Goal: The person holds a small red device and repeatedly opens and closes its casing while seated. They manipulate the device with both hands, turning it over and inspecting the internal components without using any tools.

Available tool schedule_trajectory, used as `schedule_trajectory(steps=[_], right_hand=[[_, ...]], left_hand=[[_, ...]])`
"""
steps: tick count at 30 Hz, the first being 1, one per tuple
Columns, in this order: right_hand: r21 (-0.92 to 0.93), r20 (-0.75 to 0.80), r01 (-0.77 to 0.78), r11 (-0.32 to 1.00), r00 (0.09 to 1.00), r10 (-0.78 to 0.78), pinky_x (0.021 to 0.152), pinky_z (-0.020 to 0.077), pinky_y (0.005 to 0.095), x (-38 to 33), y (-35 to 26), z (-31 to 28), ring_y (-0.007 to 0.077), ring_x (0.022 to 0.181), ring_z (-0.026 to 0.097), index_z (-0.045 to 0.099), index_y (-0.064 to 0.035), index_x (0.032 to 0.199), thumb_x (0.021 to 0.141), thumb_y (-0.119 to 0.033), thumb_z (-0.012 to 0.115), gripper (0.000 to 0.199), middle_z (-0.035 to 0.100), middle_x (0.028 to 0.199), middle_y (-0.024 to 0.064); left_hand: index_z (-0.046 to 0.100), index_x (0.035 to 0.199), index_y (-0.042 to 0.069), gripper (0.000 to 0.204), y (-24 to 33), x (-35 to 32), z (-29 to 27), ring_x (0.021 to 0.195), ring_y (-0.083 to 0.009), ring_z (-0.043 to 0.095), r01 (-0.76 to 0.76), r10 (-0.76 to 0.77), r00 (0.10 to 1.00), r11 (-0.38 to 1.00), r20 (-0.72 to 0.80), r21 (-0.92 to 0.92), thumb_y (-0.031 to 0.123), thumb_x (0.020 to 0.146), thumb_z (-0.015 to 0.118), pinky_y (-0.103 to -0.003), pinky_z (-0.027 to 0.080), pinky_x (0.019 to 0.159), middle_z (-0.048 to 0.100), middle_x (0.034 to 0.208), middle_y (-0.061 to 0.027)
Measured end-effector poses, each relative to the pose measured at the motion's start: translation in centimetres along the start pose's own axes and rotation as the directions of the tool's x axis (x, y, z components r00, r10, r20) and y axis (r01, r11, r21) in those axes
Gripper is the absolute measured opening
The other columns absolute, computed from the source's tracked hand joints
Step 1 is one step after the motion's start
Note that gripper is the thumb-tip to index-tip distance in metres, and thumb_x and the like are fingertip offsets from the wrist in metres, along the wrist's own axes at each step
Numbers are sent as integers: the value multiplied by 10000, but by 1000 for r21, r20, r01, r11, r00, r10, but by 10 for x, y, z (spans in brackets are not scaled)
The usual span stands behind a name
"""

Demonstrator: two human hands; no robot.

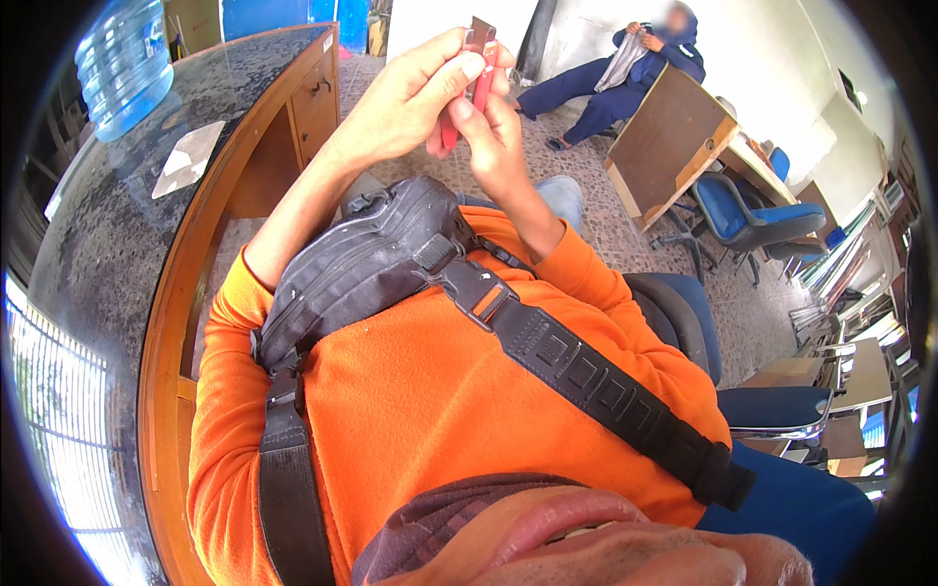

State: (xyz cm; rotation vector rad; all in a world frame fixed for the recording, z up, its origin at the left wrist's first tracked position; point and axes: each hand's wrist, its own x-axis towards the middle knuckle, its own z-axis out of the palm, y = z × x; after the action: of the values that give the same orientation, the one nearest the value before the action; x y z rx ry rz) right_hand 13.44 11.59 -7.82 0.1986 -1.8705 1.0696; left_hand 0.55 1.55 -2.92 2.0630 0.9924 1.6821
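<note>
Both my hands are raised in front of me at the top middle, close together around a slim red tool (483, 86) with a flat, brownish metal end pointing up. I cannot make out its exact kind. My left hand (415, 96) is closed, its thumb pressed on the tool just below the metal end. Lower down, my right hand (500, 146) is closed too, with its thumb against the red part. Fingers cover much of the tool's body. A black bag (366, 264) on a strap lies across my chest, below the hands.
On my left stands a wooden desk (161, 391) with a dark glossy top, holding a large clear water bottle (122, 73) and a patterned sheet (189, 159). Another person (625, 73) sits far right holding cloth, beside a wooden table (669, 137) and a blue chair (752, 210).
</note>
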Motion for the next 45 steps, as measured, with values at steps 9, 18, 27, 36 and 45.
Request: schedule_trajectory(steps=[9, 18, 27, 36, 45], right_hand=[[108, -121, -3, 994, 993, 16, 450, 368, 238, -6, -15, 19, 94, 469, 493, 611, 10, 995, 1053, -298, 446, 354, 576, 616, 36], [149, -59, -18, 989, 998, 28, 440, 356, 239, -10, -11, 20, 91, 475, 450, 541, 15, 1089, 1055, -246, 427, 287, 558, 667, 45], [190, 1, 6, 982, 1000, -6, 448, 355, 230, -10, -8, 19, 79, 494, 429, 432, 51, 1341, 1063, -211, 409, 382, 539, 699, 36], [204, 35, -12, 979, 999, 6, 466, 374, 232, -12, -4, 19, 83, 510, 452, 400, 59, 1402, 1065, -213, 419, 434, 546, 716, 33], [245, 69, -10, 970, 998, -7, 481, 384, 234, -13, -4, 24, 86, 523, 463, 386, 56, 1419, 1070, -211, 418, 440, 545, 716, 33]], left_hand=[[590, 1227, 37, 315, -8, 3, 7, 712, -84, 651, -90, 88, 996, 991, -23, -101, 272, 1100, 423, -185, 533, 511, 668, 999, -40], [625, 1175, 37, 337, -3, 3, 7, 894, -103, 632, -61, 59, 998, 996, -32, -71, 307, 1097, 440, -262, 524, 819, 680, 969, -36], [627, 1191, 34, 340, -1, 3, 8, 886, -105, 635, -87, 83, 995, 995, -57, -56, 301, 1097, 439, -264, 524, 829, 682, 970, -41], [628, 1186, 31, 330, 5, 0, 6, 900, -117, 635, -49, 47, 998, 996, -40, -69, 285, 1097, 437, -271, 518, 847, 675, 958, -46], [637, 1172, 23, 301, 9, -6, 6, 925, -125, 637, -12, 6, 997, 997, -81, -77, 246, 1094, 450, -283, 512, 873, 674, 966, -46]])
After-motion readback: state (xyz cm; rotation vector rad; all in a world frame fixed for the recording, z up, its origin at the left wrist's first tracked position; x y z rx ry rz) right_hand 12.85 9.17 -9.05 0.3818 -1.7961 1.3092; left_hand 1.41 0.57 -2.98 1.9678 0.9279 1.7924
